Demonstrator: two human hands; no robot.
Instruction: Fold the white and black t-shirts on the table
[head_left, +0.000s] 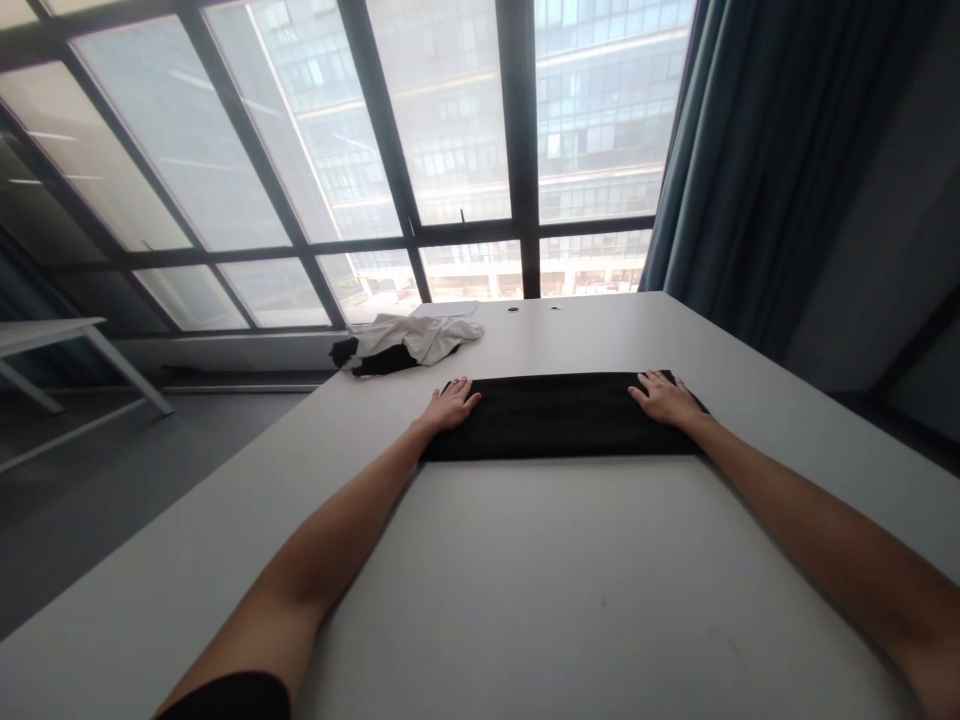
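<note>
A black cloth [551, 418], folded into a long flat strip, lies crosswise on the white table [570, 560]. Its garment kind cannot be made out. On the strip's left end rests my left hand [451, 404], palm down with the fingers spread. My right hand [666, 400] lies on the opposite end in the same way, fingers apart. Both arms are stretched forward, and neither hand grips the cloth.
Beyond my left hand, a loose heap of white cloth [431, 338] and black cloth [390, 360] sits near the table's left edge. Windows [457, 110] stand behind the table. A dark blue curtain [720, 170] hangs at right; another white table [52, 335] is at left.
</note>
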